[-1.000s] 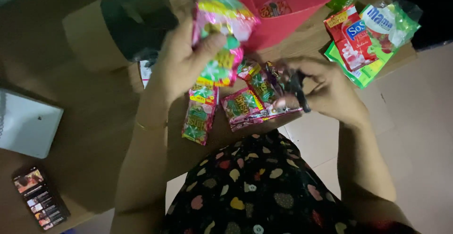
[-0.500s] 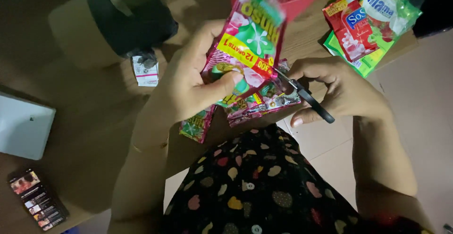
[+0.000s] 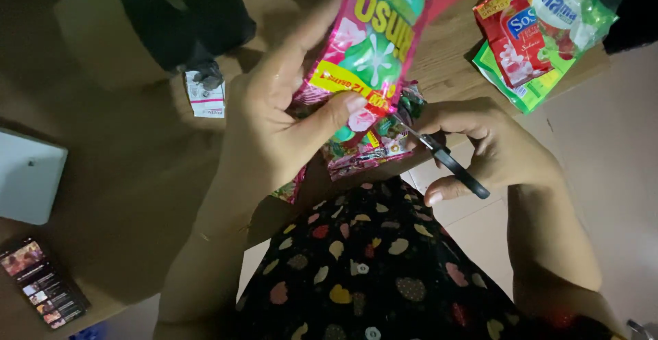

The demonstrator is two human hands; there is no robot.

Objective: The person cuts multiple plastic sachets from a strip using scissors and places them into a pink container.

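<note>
Left hand [image 3: 274,131] pinches a pink sachet [image 3: 370,38] upright above the table [image 3: 137,162], thumb across its lower edge; right hand [image 3: 490,151] grips black scissors [image 3: 449,162], blades at the sachet's corner; more sachets [image 3: 363,151] lie beneath.

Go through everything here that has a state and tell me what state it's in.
Left hand: gripping the pink sachet, held up.
Right hand: holding scissors, blades at the sachet's lower edge.
Phone: screen lit.
Sachets on table: lying flat.
</note>
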